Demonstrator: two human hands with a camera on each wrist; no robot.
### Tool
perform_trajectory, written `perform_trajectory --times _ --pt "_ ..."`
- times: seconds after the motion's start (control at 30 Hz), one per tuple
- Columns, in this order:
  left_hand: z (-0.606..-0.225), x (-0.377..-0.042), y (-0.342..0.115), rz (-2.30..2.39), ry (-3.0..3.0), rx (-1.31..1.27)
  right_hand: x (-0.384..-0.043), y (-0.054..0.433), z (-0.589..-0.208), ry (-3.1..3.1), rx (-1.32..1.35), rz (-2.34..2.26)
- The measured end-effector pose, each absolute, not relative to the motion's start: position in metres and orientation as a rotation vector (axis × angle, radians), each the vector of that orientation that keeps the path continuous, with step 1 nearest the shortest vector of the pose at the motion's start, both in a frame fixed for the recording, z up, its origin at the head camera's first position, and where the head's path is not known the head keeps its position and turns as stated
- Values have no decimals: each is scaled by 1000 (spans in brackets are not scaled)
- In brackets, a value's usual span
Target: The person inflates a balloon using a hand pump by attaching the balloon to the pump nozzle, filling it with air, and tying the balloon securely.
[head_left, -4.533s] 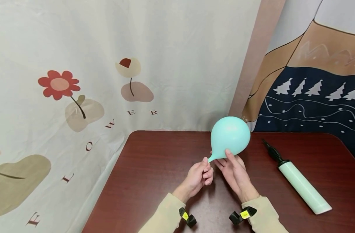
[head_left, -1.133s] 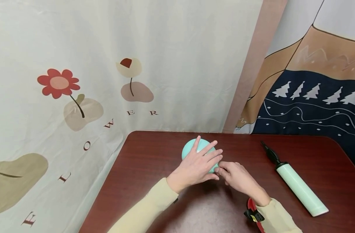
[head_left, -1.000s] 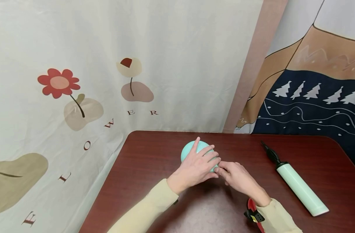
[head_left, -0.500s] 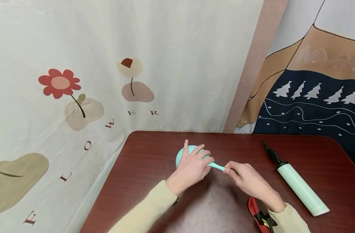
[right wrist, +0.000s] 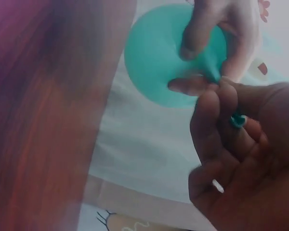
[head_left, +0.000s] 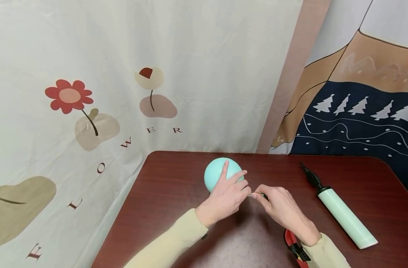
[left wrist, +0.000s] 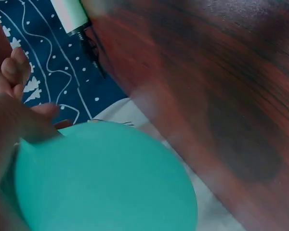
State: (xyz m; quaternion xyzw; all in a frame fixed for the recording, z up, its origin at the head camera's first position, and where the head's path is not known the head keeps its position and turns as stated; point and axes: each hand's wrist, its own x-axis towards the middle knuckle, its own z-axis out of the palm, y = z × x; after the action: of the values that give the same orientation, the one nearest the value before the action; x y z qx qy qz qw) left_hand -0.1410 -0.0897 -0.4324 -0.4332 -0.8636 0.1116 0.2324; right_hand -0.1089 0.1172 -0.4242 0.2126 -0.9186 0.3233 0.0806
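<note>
The right hand [head_left: 284, 206] pinches the end of the turquoise balloon's [head_left: 215, 174] neck [right wrist: 213, 70], while the left hand [head_left: 228, 193] grips its base. Seen from the head, the balloon sits just short of the table's [head_left: 167, 193] back edge, with wood spreading to either side and the pump [head_left: 346, 216] well apart rightward. The neck, stretched long half a second ago, now barely shows between the hands.
</note>
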Motion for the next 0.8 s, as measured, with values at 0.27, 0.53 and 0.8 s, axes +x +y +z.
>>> perform_trajectory --times 0.27,0.53,0.8 --pt "-446 -145 -95 292 -2373 -1228 -107 114 -434 -2779 744 974" --pt "-448 -149 -110 288 -2361 -1315 -104 108 -449 -2631 695 841" --pt "-431 -150 -96 129 -2465 -1420 -106 103 -451 -2614 683 832"
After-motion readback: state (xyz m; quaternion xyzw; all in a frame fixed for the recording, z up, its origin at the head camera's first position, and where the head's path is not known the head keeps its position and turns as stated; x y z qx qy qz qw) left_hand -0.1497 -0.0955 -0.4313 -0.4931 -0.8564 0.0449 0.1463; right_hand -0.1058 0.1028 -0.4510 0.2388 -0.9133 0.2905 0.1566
